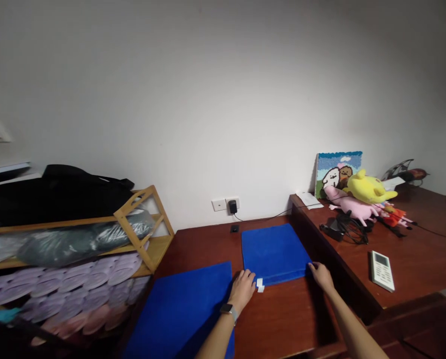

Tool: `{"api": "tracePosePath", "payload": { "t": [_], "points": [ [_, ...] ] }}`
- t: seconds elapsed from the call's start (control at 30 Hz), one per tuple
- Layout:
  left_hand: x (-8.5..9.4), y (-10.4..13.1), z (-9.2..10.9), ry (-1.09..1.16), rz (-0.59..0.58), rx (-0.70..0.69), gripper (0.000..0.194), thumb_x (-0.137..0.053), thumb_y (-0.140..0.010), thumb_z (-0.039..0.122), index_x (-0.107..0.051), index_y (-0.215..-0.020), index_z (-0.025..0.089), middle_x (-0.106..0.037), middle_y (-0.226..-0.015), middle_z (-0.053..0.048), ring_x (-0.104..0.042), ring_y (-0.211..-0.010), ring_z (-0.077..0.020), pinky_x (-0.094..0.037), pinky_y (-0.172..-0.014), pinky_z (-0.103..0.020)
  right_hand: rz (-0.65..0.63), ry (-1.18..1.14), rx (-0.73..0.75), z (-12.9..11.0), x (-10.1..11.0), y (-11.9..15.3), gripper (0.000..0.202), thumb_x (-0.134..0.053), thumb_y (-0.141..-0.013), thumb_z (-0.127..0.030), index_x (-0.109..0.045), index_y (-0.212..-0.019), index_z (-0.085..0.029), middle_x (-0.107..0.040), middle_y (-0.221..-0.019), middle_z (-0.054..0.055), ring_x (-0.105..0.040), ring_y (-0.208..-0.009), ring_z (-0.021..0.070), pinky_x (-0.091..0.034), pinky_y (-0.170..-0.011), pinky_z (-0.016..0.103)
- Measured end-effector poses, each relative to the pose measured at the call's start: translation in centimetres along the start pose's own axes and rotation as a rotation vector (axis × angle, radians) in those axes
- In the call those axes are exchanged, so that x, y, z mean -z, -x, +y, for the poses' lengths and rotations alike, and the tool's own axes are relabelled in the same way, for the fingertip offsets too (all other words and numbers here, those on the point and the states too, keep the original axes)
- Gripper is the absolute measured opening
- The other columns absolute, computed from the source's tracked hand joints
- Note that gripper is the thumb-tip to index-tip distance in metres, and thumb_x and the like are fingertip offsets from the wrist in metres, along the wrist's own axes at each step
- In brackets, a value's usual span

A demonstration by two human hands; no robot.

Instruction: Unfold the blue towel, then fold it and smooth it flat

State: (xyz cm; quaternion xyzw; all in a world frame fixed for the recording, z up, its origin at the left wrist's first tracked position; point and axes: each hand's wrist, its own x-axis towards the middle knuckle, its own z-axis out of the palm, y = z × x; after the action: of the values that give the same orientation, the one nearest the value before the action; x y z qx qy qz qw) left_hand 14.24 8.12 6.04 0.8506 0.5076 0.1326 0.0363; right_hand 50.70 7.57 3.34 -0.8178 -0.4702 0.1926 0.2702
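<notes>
A folded blue towel (275, 252) lies flat on the brown desk, with a small white label (260, 285) sticking out at its near left edge. At that towel's near left corner is my left hand (243, 287), fingers bent and closed on the edge; a watch sits on its wrist. My right hand (322, 276) pinches the near right corner between thumb and fingers. A second blue towel (185, 309) is spread to the left, partly beneath my left forearm.
The raised brown surface (428, 249) on the right holds a white remote (382, 270), a black adapter with coiled cable (344, 228), and plush toys (368, 187). A wooden rack (148, 229) with purple slippers (77, 276) stands left. A black plug (232, 206) trails a cable along the wall.
</notes>
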Motion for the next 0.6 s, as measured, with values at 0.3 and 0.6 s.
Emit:
{"api": "tracePosePath", "payload": {
  "t": [0.3,0.6],
  "points": [
    [0.4,-1.2,-0.4,-0.027,-0.025,0.018,0.028,-0.045,-0.099,0.026,-0.072,-0.106,0.023,-0.069,-0.109,-0.007,-0.061,-0.107,-0.0240,-0.048,-0.095,-0.038,-0.055,-0.250,-0.078,0.4,-0.9,-2.0,0.041,-0.047,-0.091,-0.040,-0.070,-0.114,-0.014,-0.077,-0.094,0.011,-0.073,-0.079,0.0202,-0.053,-0.075,0.027],
    [0.7,-1.5,-0.4,-0.015,-0.020,0.039,0.030,-0.046,-0.099,0.026,-0.076,-0.096,0.024,-0.073,-0.101,-0.006,-0.063,-0.101,-0.0225,-0.045,-0.091,-0.038,-0.079,-0.574,-0.215,0.3,-1.8,-2.6,0.031,-0.053,-0.083,-0.041,-0.066,-0.091,-0.014,-0.071,-0.077,0.007,-0.070,-0.067,0.0173,-0.055,-0.063,0.024]
  ]
}}
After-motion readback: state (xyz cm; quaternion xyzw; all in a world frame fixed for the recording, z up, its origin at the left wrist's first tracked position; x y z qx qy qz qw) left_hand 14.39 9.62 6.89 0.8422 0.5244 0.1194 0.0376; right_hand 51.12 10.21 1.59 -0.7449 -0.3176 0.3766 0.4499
